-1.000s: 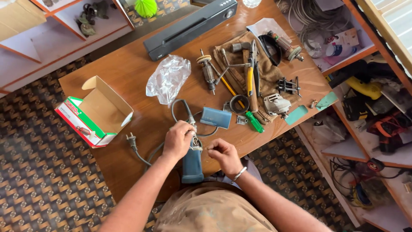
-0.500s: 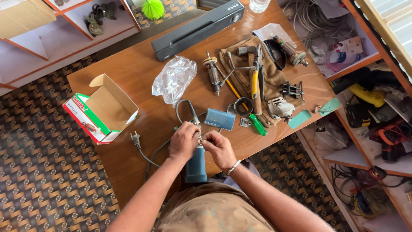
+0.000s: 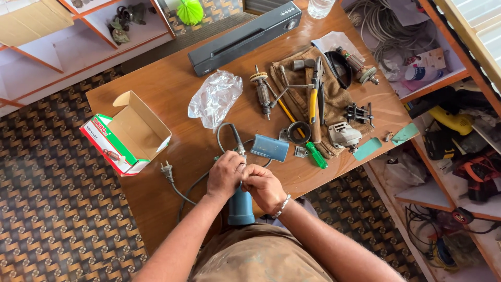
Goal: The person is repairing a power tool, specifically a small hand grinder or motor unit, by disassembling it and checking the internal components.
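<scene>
Blue power tool body: it sits at the near edge of the wooden table, right in front of you, with both your hands on its upper end.
Left hand: your fingers are curled tight over the top of the tool, where the grey power cord comes in.
Right hand: closed against the left one, pinching the same end of the tool; what the fingertips grip is hidden.
Cord: it loops up past your hands and trails left to a plug lying on the table.
Just beyond: a blue cover plate lies beside the loop.
Further out: a crumpled plastic bag, a motor armature, yellow-handled pliers.
Left: an open cardboard box.
</scene>
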